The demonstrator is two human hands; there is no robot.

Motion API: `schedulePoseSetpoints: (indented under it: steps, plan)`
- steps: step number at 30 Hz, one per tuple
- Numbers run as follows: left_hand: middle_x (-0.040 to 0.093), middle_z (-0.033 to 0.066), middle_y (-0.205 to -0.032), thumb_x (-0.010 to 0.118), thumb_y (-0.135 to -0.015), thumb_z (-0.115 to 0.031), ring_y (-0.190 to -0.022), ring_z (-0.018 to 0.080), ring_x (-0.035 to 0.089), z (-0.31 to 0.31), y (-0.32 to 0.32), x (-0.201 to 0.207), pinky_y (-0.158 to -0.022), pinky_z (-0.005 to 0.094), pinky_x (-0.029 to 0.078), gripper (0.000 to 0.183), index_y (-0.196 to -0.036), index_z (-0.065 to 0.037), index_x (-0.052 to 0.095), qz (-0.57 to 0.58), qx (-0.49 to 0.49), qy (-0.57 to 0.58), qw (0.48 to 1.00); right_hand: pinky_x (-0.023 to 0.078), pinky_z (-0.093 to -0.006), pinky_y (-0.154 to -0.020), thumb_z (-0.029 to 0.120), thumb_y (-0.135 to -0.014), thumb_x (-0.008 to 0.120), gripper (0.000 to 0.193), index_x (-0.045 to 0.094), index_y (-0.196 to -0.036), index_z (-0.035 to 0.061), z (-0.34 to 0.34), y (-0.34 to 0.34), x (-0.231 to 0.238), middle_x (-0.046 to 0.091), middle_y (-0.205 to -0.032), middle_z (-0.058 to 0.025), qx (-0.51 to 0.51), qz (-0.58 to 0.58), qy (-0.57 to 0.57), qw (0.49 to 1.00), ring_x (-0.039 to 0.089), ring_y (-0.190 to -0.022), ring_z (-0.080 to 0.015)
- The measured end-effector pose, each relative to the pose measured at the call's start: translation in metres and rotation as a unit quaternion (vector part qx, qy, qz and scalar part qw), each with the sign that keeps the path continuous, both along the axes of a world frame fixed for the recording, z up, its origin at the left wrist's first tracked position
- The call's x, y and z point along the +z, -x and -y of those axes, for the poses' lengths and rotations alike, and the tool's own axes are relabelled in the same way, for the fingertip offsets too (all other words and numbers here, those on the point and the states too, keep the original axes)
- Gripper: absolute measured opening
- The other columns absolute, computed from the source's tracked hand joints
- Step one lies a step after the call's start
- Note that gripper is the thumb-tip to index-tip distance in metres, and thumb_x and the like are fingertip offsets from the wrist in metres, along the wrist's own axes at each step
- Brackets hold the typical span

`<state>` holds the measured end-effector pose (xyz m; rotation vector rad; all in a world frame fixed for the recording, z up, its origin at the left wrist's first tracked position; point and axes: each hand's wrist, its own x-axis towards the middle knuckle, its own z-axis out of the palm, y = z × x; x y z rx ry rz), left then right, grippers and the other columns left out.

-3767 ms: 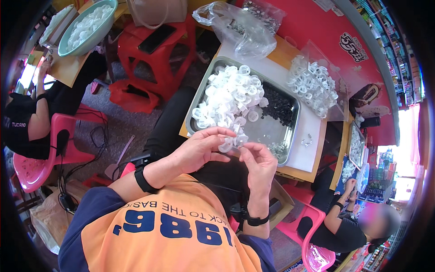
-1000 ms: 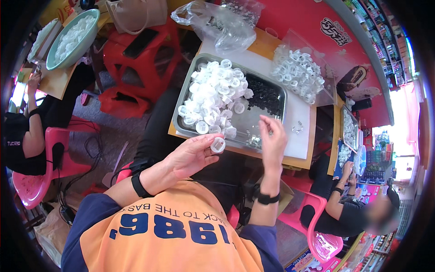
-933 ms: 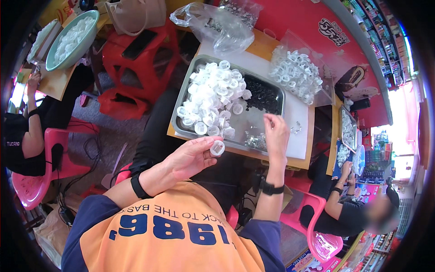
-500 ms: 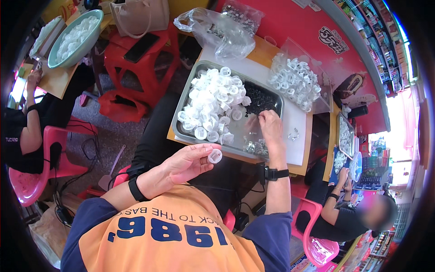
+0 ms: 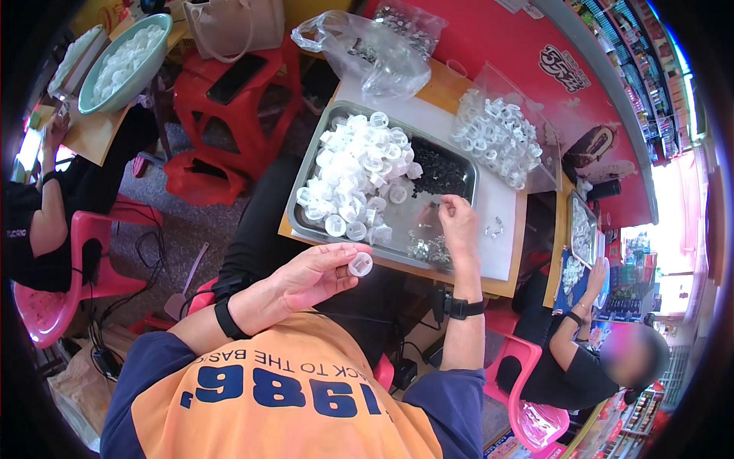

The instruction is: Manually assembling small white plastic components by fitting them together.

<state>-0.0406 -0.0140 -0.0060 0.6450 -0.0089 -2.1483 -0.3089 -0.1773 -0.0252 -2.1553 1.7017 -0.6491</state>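
My left hand (image 5: 313,274) holds a small white plastic cap (image 5: 359,265) between thumb and fingers, just in front of the table edge. My right hand (image 5: 456,220) reaches over the metal tray (image 5: 306,170), fingertips pinched together above a small heap of tiny metal parts (image 5: 430,248); whether it holds one is too small to tell. The tray carries a big pile of white caps (image 5: 356,182) on its left and a patch of small black parts (image 5: 437,170) toward the back right.
A clear bag of white caps (image 5: 497,136) and a crumpled plastic bag (image 5: 367,53) lie behind the tray. A red stool (image 5: 229,99) with a phone stands to the left. Other people sit at the far left (image 5: 38,222) and lower right (image 5: 589,359).
My right hand left the cap near my chest and reached out over the tray to the metal parts. My left hand stays in place holding the white cap.
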Motion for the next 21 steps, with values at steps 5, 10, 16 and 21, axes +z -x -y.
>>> schedulePoseSetpoints:
  steps: [5, 10, 16, 21]
  plan:
    - [0.067, 0.0048, -0.100, 0.062, -0.096, -0.018, -0.089, 0.0132, 0.065, 0.000, 0.000, -0.001, -0.078, 0.0266, 0.054, 0.025, -0.116, -0.003, 0.063, -0.011, 0.006, 0.002, 1.000, 0.050, -0.0306, -0.068, 0.005, -0.088, 0.062, 0.022, 0.068, -0.109, 0.0011, -0.003, 0.010, 0.005, 0.067, -0.086, -0.0076, -0.044, 0.135, -0.101, 0.985, 0.062, -0.074, -0.0146]
    - [0.067, 0.0076, -0.101, 0.063, -0.095, -0.016, -0.092, 0.0166, 0.067, 0.002, -0.002, -0.003, -0.081, 0.0266, 0.056, 0.027, -0.116, 0.000, 0.061, -0.037, 0.014, 0.004, 0.999, 0.050, -0.0265, -0.069, 0.000, -0.090, 0.063, 0.016, 0.066, -0.105, -0.0027, -0.033, -0.002, 0.031, 0.066, -0.087, -0.0084, -0.023, 0.613, -0.292, 0.734, 0.059, -0.072, -0.0120]
    - [0.066, 0.0072, -0.108, 0.062, -0.096, -0.014, -0.098, 0.0148, 0.066, 0.005, -0.003, 0.002, -0.090, 0.0268, 0.056, 0.029, -0.121, 0.001, 0.059, -0.043, 0.012, 0.023, 0.999, 0.050, -0.0296, -0.073, -0.001, -0.089, 0.064, 0.013, 0.065, -0.102, -0.0018, -0.080, -0.033, 0.045, 0.066, -0.092, -0.0132, 0.018, 0.722, -0.308, 0.619, 0.059, -0.074, -0.0150]
    - [0.065, 0.0068, -0.110, 0.062, -0.096, -0.014, -0.101, 0.0148, 0.065, 0.004, -0.004, 0.003, -0.093, 0.0276, 0.054, 0.029, -0.121, 0.000, 0.059, -0.036, 0.012, 0.026, 0.999, 0.048, -0.0286, -0.071, -0.003, -0.088, 0.064, 0.013, 0.066, -0.101, -0.0001, -0.097, -0.053, 0.044, 0.065, -0.095, -0.0129, 0.040, 0.756, -0.315, 0.573, 0.057, -0.074, -0.0146]
